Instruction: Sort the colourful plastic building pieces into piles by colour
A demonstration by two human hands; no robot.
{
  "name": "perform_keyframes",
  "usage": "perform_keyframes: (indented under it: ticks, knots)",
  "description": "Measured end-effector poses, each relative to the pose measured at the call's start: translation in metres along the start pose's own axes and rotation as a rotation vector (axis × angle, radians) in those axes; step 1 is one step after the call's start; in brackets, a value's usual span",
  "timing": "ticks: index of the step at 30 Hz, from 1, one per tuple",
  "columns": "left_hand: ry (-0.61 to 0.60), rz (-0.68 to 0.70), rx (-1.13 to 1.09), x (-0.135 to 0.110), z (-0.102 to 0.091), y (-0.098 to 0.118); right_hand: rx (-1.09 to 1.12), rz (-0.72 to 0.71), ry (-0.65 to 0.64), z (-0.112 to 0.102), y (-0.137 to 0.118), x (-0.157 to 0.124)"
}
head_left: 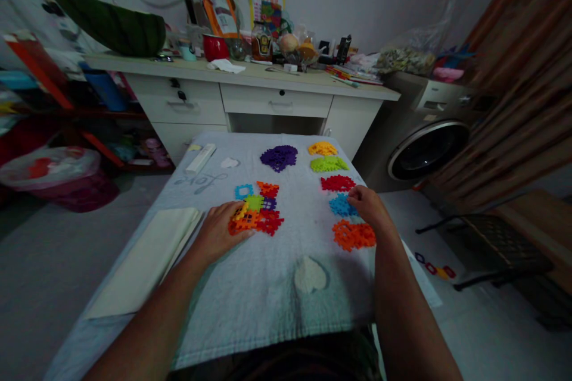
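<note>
My left hand (223, 227) is closed on the left edge of a joined cluster of interlocking plastic squares (254, 203) in orange, yellow, green, purple and red. A light-blue square (243, 191) sits at the cluster's upper left. My right hand (369, 205) is at the blue pile of squares (342, 205), its thumb and forefinger pinched together at the pile's right edge. What lies between those fingertips is hidden. Just in front of that hand is an orange pile (351, 235), with a red pile (336, 183) behind it.
Farther back on the cloth-covered table (290, 292) lie green (329, 164), yellow (322, 147) and purple (279, 157) piles. At left are a white power strip (201, 158) and a folded cream cloth (149, 259). A cluttered desk (268, 80) and washing machine (424, 131) stand beyond.
</note>
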State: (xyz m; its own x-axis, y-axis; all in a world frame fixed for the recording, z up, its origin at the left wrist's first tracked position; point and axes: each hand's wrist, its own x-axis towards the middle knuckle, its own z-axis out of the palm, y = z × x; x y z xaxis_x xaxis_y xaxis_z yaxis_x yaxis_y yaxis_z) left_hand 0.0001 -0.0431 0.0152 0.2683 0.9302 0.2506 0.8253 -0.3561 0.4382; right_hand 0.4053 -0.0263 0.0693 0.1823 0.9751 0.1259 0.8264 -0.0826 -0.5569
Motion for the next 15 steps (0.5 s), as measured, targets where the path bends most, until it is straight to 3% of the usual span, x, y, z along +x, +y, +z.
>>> perform_keyframes:
  ticks: [10, 15]
  knots:
    - [0.008, 0.007, -0.031, 0.0, -0.001, 0.0, -0.257, -0.001, 0.079, 0.01, -0.017, 0.003]
    - [0.001, -0.026, -0.059, -0.002, -0.004, 0.001, -0.152, -0.164, 0.012, 0.021, -0.049, 0.001]
